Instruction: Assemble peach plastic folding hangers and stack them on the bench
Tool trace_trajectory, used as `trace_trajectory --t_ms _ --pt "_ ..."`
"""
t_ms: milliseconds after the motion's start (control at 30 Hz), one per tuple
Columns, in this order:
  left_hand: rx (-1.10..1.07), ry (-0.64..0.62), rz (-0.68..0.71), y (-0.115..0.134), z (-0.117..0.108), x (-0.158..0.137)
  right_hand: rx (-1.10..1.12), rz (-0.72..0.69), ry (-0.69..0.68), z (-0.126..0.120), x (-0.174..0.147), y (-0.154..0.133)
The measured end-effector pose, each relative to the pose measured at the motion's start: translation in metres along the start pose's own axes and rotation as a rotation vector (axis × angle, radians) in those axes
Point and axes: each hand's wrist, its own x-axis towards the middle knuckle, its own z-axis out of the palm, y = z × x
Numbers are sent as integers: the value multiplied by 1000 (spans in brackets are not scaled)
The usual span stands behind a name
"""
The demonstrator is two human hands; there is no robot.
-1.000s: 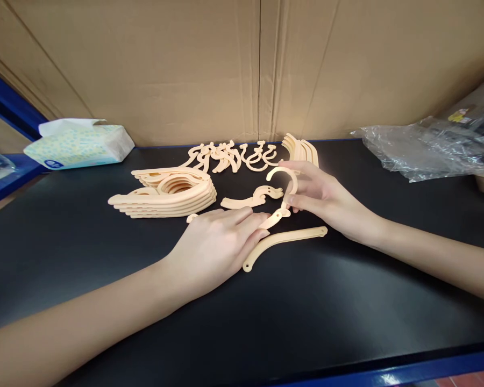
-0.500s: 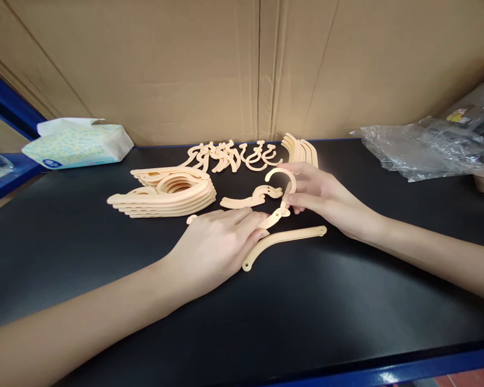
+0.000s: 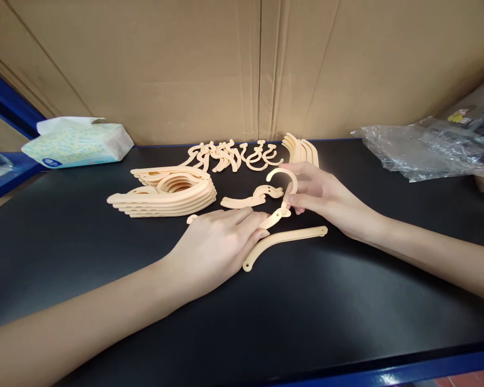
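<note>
The left hand (image 3: 221, 242) is curled low over the black tabletop (image 3: 246, 333), thumb and fingers closed on a beige plastic hanger arm (image 3: 272, 220), most of which the palm and knuckles cover. A rounded beige tip (image 3: 191, 219) shows past the far side of that hand; whether it belongs to the same piece is hidden. The right hand (image 3: 325, 191) is partly closed, thumb and fingers pinching the stem of a beige hanger hook (image 3: 293, 180). The hook's curve rises above the grip, its open side facing left, and its foot meets the holed end of the held arm between the two hands; whether they are locked together cannot be told.

In front of this joint a loose curved hanger arm (image 3: 286, 236) lies on the tabletop, near the left thumb, with a hole at each end. Just behind the hands lies a jointed hanger piece (image 3: 244, 202) with a curled end. To its left sits a neat stack of folded hangers (image 3: 165, 207). Along the back edge are a cluster of small curved parts (image 3: 220, 156), several loose hooks (image 3: 258, 164) and a row of curved arms (image 3: 302, 150). A tissue pack (image 3: 78, 145) stands at the back left, clear plastic bags (image 3: 415, 148) lie at the back right, and brown cardboard (image 3: 165, 70) rises behind everything
</note>
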Motion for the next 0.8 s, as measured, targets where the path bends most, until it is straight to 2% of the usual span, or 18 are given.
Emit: trace_trajectory --t_ms 800 --pt "47 17 21 -1 1 0 -3 -25 -91 -3 -2 -1"
